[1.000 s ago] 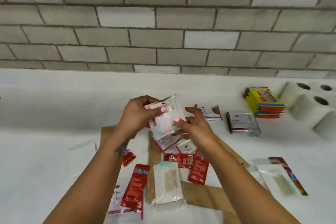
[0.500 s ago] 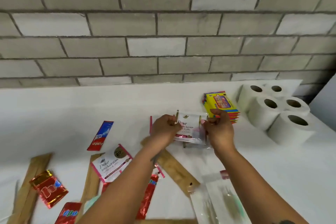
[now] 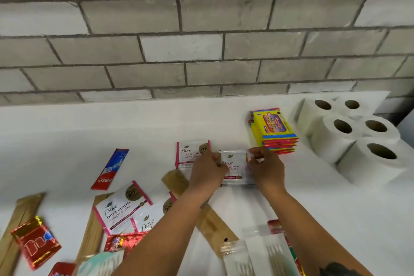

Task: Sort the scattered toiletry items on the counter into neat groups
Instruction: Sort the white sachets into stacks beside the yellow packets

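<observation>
1. White counter (image 3: pixel 156 132) runs under a grey brick wall (image 3: pixel 201 47), and your two hands meet over it near the middle.
2. Your left hand (image 3: pixel 207 173) pinches the left edge of a small stack of Dove sachets (image 3: pixel 234 167), fingers curled round that edge.
3. Your right hand (image 3: pixel 267 169) pinches the right edge of the same stack, thumb and fingertips closed on the foil.
4. That stack sits low over the counter; whether it touches the surface, you cannot tell.
5. Just left of it lies another Dove sachet (image 3: pixel 190 153), flat on the counter.
6. Just right of your right hand stands a pile of yellow wipe packs (image 3: pixel 274 132), with five toilet rolls (image 3: pixel 349 139) beside it.
7. Further left lie a red toothpaste sachet (image 3: pixel 111 169), two more Dove sachets (image 3: pixel 123 207), brown paper sleeves (image 3: pixel 177 182) and red foil packets (image 3: pixel 35 242).
8. Clear bags of cotton swabs (image 3: pixel 268 255) lie at the near edge between your forearms.
</observation>
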